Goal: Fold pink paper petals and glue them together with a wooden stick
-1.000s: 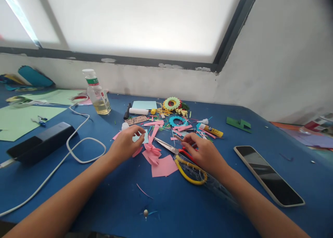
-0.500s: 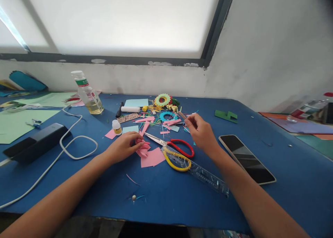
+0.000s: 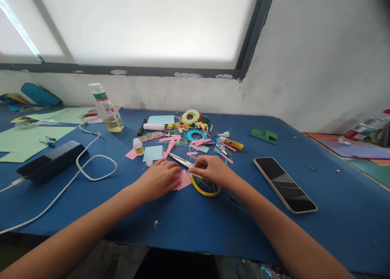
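My left hand [image 3: 160,178] lies curled over a pink paper piece [image 3: 183,180] on the blue table [image 3: 335,197], fingers pressed on it. My right hand [image 3: 211,170] is closed in a pinch on a thin stick whose tip [image 3: 193,157] points left, right above the scissors [image 3: 183,160] and their yellow handle [image 3: 203,191]. Both hands meet over the pink paper. A small white-capped bottle [image 3: 138,146] and a light blue paper square [image 3: 153,153] lie just beyond my left hand.
Paper scraps, a green-yellow paper flower [image 3: 191,116] and a glue stick [image 3: 232,142] lie behind. A phone [image 3: 284,184] is right, a black power bank [image 3: 51,162] with white cable [image 3: 91,165] left, an oil bottle [image 3: 106,108] far left.
My right hand came back from the scrap pile with the stick and lowered beside my left hand. My left hand shifted right onto the pink paper. The head view barely moved.
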`<state>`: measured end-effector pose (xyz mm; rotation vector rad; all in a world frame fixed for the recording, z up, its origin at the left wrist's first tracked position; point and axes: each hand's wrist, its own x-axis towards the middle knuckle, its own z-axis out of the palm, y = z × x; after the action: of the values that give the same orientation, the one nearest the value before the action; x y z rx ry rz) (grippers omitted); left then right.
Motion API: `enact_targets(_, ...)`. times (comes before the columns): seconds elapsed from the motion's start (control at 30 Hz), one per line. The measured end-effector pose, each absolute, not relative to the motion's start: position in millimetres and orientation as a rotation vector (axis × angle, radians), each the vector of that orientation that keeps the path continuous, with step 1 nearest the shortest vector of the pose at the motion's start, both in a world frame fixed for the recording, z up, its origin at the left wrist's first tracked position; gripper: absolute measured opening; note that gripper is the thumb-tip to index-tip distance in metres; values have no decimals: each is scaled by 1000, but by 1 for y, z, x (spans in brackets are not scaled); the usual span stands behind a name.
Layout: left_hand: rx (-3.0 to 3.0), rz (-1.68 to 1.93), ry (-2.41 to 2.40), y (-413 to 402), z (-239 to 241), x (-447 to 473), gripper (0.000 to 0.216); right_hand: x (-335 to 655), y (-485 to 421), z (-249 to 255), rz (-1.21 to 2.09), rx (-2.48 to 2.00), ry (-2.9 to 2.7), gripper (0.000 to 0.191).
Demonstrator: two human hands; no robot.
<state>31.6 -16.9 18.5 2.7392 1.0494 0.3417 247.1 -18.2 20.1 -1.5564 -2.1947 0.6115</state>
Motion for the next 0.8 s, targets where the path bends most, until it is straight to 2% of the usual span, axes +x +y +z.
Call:
enact_targets(0.17, 2679, 393, 1185, -22, 20, 17, 29, 234, -27, 17, 566, -1518, -2342, 26)
enact_targets(0.4, 2478, 647, 1529, -6, 43, -21, 34, 238, -26, 20, 536, -1533, -2338, 27)
enact_targets(0.57, 2430, 734, 1524, -5, 38, -27, 30, 238, -29, 21, 522, -1556, -2309, 24)
enact_targets(0.7, 2464, 809, 1258, -44, 61, -3, 24, 243, -25, 22, 502, -1587, -2277, 16)
enact_targets(0.8, 2455, 673, 454, -89, 84, 25, 30, 249, -20, 19, 498, -1622, -2239, 13)
